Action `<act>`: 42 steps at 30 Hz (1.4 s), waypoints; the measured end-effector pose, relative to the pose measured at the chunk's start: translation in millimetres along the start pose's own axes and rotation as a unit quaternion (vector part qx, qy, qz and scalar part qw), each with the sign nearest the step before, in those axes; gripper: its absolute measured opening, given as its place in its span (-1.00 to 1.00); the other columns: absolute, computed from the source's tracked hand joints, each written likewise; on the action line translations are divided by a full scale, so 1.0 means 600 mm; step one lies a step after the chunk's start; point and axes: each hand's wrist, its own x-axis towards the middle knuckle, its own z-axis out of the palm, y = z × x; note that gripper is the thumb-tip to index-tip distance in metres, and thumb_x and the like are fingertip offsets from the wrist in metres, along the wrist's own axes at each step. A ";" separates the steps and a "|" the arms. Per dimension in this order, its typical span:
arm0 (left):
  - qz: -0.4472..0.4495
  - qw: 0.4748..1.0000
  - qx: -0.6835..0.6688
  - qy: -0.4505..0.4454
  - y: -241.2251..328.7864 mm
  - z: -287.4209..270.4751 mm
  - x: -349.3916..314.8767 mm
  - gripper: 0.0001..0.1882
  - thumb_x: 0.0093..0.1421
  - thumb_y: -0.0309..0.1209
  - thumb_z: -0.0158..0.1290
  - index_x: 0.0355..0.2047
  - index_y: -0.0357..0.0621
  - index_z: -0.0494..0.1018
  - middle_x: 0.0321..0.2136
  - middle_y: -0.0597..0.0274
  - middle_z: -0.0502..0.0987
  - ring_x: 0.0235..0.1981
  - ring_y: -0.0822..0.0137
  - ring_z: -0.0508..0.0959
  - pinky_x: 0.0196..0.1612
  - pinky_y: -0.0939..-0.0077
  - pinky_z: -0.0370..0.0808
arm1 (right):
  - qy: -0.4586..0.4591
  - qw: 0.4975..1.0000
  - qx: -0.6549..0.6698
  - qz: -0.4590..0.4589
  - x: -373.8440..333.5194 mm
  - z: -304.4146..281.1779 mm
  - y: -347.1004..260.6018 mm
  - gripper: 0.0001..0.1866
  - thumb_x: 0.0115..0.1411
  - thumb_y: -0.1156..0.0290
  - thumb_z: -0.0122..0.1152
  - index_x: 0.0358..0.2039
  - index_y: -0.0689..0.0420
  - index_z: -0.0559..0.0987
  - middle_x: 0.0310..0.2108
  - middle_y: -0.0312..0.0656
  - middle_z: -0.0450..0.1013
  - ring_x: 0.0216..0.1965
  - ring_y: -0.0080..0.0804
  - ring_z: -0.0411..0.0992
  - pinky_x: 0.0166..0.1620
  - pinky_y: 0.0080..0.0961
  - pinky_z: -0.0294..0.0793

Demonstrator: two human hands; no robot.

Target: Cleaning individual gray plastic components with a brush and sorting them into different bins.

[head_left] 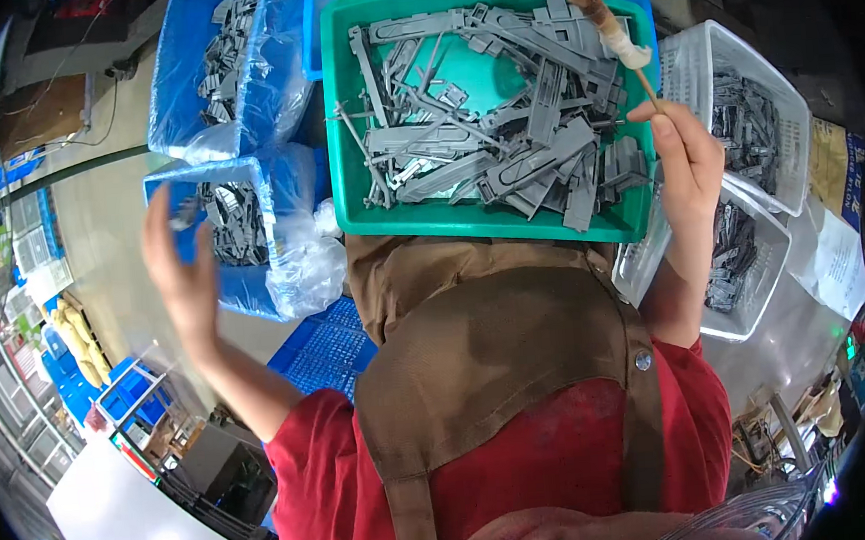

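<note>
My left hand (184,277), smeared by motion, is over the near blue bin (250,169) on the left. Its thumb and fingers look spread, with a small blurred grey part (185,213) between them; whether they grip it cannot be made out. Grey plastic parts (236,224) lie in that lined bin. My right hand (687,157) is closed on a thin wooden stick (648,86) at the green tray's right side. A brown and whitish lump, like partly eaten food, sits on the skewer's upper end. The green tray (495,227) holds many loose grey plastic parts (541,102).
A second lined blue bin (163,78) with grey parts stands behind the near one. Two white baskets (697,61) of dark grey parts are on the right, beside a paper sheet (839,267). A blue perforated crate (328,348) lies low at the left.
</note>
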 end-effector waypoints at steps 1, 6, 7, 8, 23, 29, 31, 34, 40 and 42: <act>0.038 0.997 -0.055 -0.039 0.048 0.028 0.017 -0.44 -0.04 -0.60 0.12 0.04 -0.17 0.31 0.01 0.05 0.37 0.06 0.06 0.34 0.10 0.28 0.25 | -0.001 1.000 -0.003 -0.001 -0.002 0.001 -0.001 -0.77 0.22 0.38 -0.04 -0.33 0.23 0.55 -0.67 -0.43 0.25 -0.63 -0.76 0.06 -0.56 -0.71 -0.03; 0.246 0.947 -0.148 -0.146 0.248 0.136 0.104 -0.57 0.01 -0.43 0.09 -0.08 -0.28 0.35 -0.11 0.02 0.42 -0.08 0.06 0.43 -0.04 0.26 0.39 | -0.040 0.999 0.020 0.011 -0.002 0.008 -0.010 -0.78 0.22 0.38 -0.03 -0.34 0.24 0.54 -0.59 -0.40 0.32 -0.59 -0.75 0.09 -0.52 -0.72 0.02; 0.246 0.946 -0.150 -0.145 0.258 0.163 0.119 -0.57 0.01 -0.43 0.09 -0.08 -0.28 0.35 -0.11 0.02 0.42 -0.08 0.06 0.43 -0.04 0.26 0.39 | -0.044 0.998 0.034 0.018 -0.005 0.008 -0.011 -0.78 0.21 0.38 -0.02 -0.35 0.25 0.53 -0.58 -0.39 0.32 -0.58 -0.74 0.10 -0.52 -0.72 0.03; 0.229 0.940 -0.042 -0.248 0.262 0.185 0.134 -0.60 0.03 -0.38 0.07 -0.10 -0.25 0.38 -0.10 0.02 0.42 -0.09 0.05 0.45 -0.07 0.25 0.42 | -0.045 0.998 0.036 0.015 -0.007 0.008 -0.014 -0.78 0.21 0.38 -0.02 -0.35 0.25 0.53 -0.58 -0.39 0.32 -0.58 -0.74 0.10 -0.52 -0.72 0.03; 0.436 0.794 -0.051 -0.420 0.226 0.202 0.243 -0.70 -0.11 -0.64 -0.02 -0.28 -0.21 0.44 -0.27 0.10 0.47 -0.16 0.05 0.44 -0.19 0.29 0.44 | -0.028 0.997 0.047 0.053 -0.025 -0.003 0.008 -0.78 0.21 0.37 -0.02 -0.35 0.25 0.53 -0.53 -0.37 0.36 -0.56 -0.71 0.12 -0.48 -0.72 0.07; 0.368 0.831 -0.273 -0.315 0.212 0.152 0.277 -0.80 -0.09 -0.67 -0.03 -0.40 -0.22 0.35 -0.41 0.13 0.40 -0.28 0.10 0.42 -0.23 0.36 0.35 | -0.012 0.997 0.030 0.073 -0.025 -0.008 0.002 -0.77 0.21 0.36 -0.03 -0.36 0.25 0.53 -0.51 -0.36 0.39 -0.56 -0.72 0.13 -0.48 -0.72 0.08; 0.437 0.849 -0.116 -0.273 0.204 0.171 0.262 -0.77 -0.10 -0.65 -0.02 -0.38 -0.13 0.42 -0.35 0.22 0.44 -0.19 0.14 0.42 -0.18 0.31 0.39 | -0.015 0.998 0.032 0.061 -0.021 -0.006 0.000 -0.77 0.21 0.37 -0.03 -0.36 0.25 0.53 -0.52 -0.36 0.39 -0.56 -0.72 0.12 -0.49 -0.71 0.08; 0.476 0.851 0.029 -0.219 0.200 0.209 0.210 -0.73 -0.12 -0.59 0.02 -0.35 -0.05 0.47 -0.31 0.28 0.46 -0.10 0.15 0.40 -0.14 0.27 0.41 | -0.014 0.999 0.027 0.044 -0.018 -0.007 -0.001 -0.77 0.21 0.37 -0.03 -0.36 0.25 0.53 -0.54 -0.36 0.39 -0.58 -0.72 0.12 -0.50 -0.71 0.08; 0.458 0.824 0.130 -0.307 0.225 0.220 0.207 -0.73 -0.15 -0.47 0.08 -0.34 -0.01 0.49 -0.45 0.30 0.53 -0.17 0.20 0.41 -0.20 0.34 0.37 | -0.011 1.000 0.029 0.004 -0.018 -0.002 -0.003 -0.77 0.21 0.36 -0.01 -0.36 0.25 0.54 -0.55 -0.35 0.41 -0.61 -0.70 0.11 -0.53 -0.69 0.07; 0.469 0.814 0.136 -0.314 0.231 0.232 0.206 -0.75 -0.15 -0.47 0.07 -0.37 0.00 0.49 -0.48 0.31 0.53 -0.18 0.22 0.41 -0.19 0.34 0.35 | -0.011 0.999 0.037 0.012 -0.021 -0.001 -0.002 -0.78 0.21 0.36 -0.01 -0.36 0.25 0.54 -0.55 -0.34 0.40 -0.61 -0.70 0.11 -0.53 -0.69 0.07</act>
